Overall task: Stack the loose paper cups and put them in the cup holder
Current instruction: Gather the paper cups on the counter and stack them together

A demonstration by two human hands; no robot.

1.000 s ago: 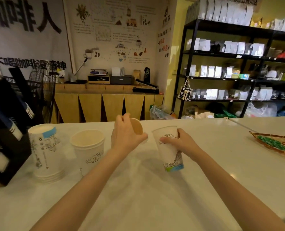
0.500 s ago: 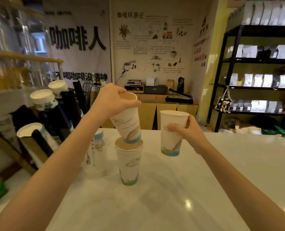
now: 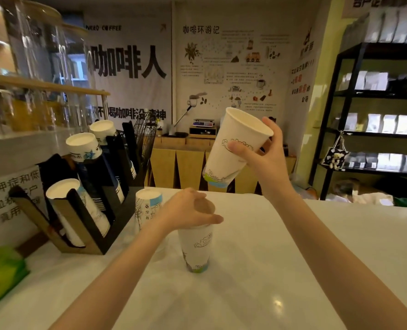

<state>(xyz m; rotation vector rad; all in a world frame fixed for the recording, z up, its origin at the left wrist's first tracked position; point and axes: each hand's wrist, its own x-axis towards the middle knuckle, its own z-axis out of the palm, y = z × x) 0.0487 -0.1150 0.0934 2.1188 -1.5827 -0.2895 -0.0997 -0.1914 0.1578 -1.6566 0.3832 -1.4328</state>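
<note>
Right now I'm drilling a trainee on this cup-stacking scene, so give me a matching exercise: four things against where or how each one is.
Things:
1. left hand
2. right hand
3. upside-down cup stack
4. cup holder

States:
A. holds a tilted cup in the air
B. stands on the counter beside the holder
C. presses on the upright cups
D. carries slanted cup stacks

Pairs: 1-C, 2-A, 3-B, 4-D

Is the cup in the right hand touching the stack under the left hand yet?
Apart. The head view shows the raised cup tilted in the air, with clear background between it and the stack.

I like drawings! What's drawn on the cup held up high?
Head view: white cup with outlined clouds.
</note>
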